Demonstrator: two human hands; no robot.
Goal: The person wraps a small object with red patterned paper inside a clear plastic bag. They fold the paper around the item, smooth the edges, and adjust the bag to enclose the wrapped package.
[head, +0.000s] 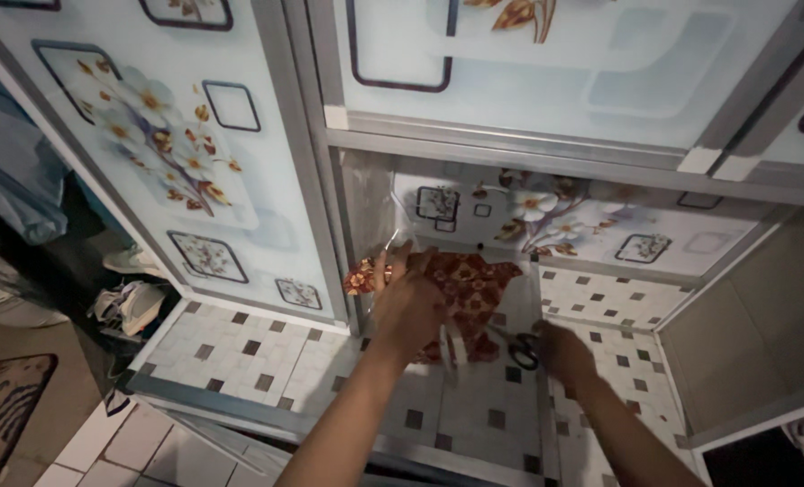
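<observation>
Gripping one red patterned sheet [470,289], left hand [411,302], right hand [564,350] clasping one pair of scissors [521,345]

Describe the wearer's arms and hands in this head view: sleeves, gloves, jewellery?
Both forearms are bare as far as the frame shows; no sleeve edge is visible. The left hand and right hand wear no gloves. No watch, bracelet or ring can be made out, though the light is dim and the hands are slightly blurred.

1. My view looks down into an open cabinet [600,298] lined with checkered tile print.
2. Its door [177,162], swung left, shows white flowers.
3. A patterned mat [5,397] lies on the dim floor [105,442].
</observation>
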